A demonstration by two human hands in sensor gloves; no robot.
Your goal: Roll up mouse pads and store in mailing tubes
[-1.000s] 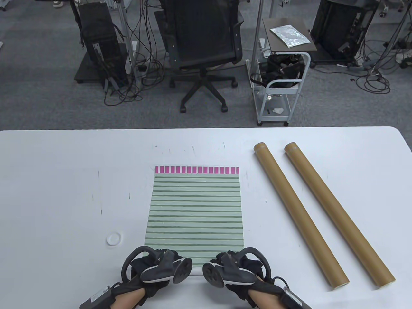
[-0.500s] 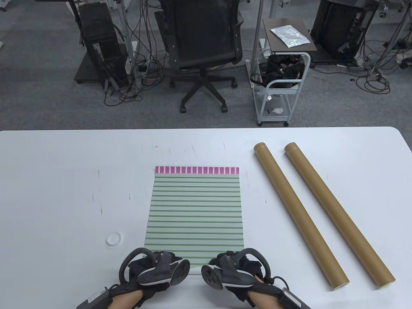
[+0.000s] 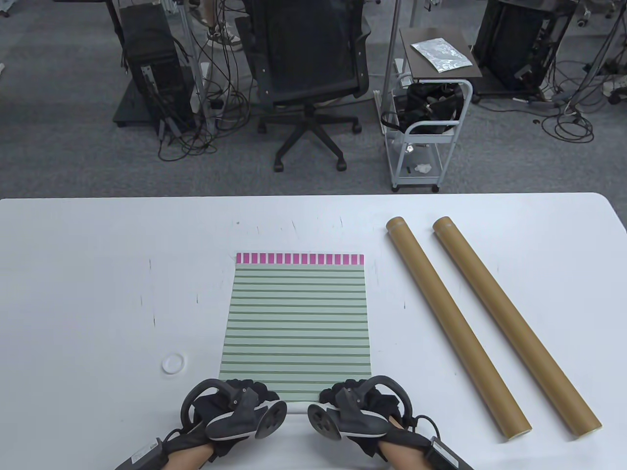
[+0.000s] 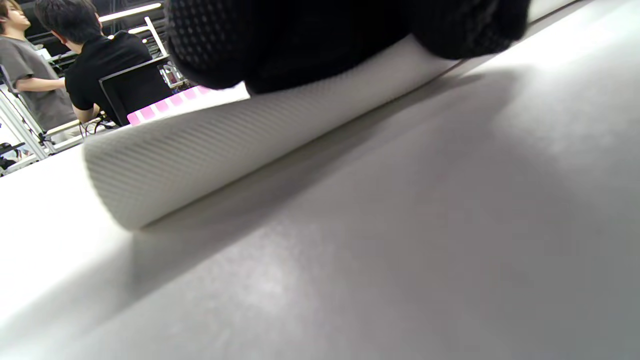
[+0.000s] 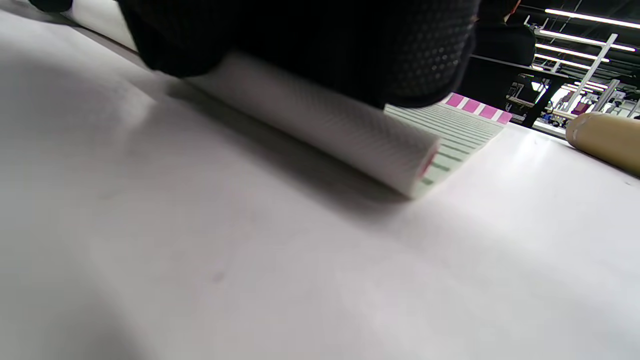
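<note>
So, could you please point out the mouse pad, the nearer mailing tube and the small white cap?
mouse pad (image 3: 296,318), table view, flat striped middle.
nearer mailing tube (image 3: 453,320), table view, mid-length.
white cap (image 3: 174,363), table view, centre.

Matt pad, cardboard tubes, knit gloves

The pad (image 3: 296,318) has a flat, matt printed face, and its rolled part (image 4: 240,145) shows a white underside with a fine ribbed, woven-looking grain. The tubes (image 3: 455,323) look like smooth brown cardboard with a dull finish. The table (image 3: 98,274) is smooth white with a soft sheen and small scuff marks. The left hand (image 3: 230,406) and right hand (image 3: 362,406) wear black knit gloves dotted with tiny bumps, under grey plastic trackers.
</note>
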